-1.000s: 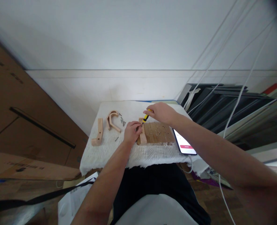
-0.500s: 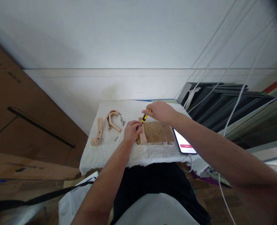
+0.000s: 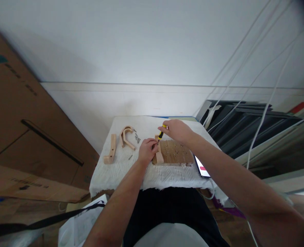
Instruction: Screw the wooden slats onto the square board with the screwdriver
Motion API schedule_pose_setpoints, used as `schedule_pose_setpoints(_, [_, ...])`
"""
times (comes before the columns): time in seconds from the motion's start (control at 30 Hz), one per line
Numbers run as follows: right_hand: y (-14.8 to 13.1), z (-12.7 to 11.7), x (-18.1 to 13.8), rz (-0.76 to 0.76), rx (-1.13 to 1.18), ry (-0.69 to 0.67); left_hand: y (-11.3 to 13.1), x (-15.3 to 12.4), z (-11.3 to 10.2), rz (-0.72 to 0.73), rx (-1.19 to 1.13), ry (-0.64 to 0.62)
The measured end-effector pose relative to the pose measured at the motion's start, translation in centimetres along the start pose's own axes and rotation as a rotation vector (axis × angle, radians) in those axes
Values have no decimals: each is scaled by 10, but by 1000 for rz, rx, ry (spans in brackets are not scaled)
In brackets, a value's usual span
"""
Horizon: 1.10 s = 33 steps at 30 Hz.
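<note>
My right hand is closed round a small yellow and black screwdriver, tip pointing down at a pale wooden hook piece that lies along the left edge of a brown wooden board. My left hand is pinched just left of the screwdriver tip, fingertips at the top of that piece; what they pinch is too small to make out.
A white cloth covers the small table. On it lie a straight wooden hook, two curved wooden hooks and a few loose screws. A lit phone lies right of the board. Cardboard boxes stand left, dark panels right.
The view has shifted, so everything sits a little lower and to the right in the picture. Both hands stay at the wooden piece with the screwdriver.
</note>
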State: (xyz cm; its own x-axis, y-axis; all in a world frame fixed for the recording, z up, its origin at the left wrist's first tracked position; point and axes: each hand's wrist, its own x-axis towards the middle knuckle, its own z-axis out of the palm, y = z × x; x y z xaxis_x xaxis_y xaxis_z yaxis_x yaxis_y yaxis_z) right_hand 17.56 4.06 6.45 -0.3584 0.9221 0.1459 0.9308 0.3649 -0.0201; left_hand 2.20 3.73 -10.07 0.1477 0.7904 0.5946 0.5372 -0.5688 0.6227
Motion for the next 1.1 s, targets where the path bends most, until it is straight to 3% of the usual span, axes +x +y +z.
schedule_pose_setpoints(0.23, [9,-1,-4,-200,196,-18,1,0,-1,-30,2,-20])
schedule_pose_setpoints(0.37, [8,-7,-3,-77,61,-66,2,0,-2,-36,-5,-36])
schedule_pose_setpoints(0.5, [-2,-8,-1,17,-56,-18,1,0,-1,-34,-18,-21])
schedule_pose_setpoints(0.67, [4,-4,0,-187,123,23,-2,-1,0,-31,-21,-17])
schedule_pose_setpoints(0.77, [12,-2,0,-232,165,26,-2,-2,0,-27,-24,-15])
schedule_pose_setpoints(0.97, [5,-3,0,23,-21,-39,0,-1,-1,-15,-4,-8])
schedule_pose_setpoints(1.1, [-1,1,-1,26,-64,13,0,-2,-1,-15,-4,-2])
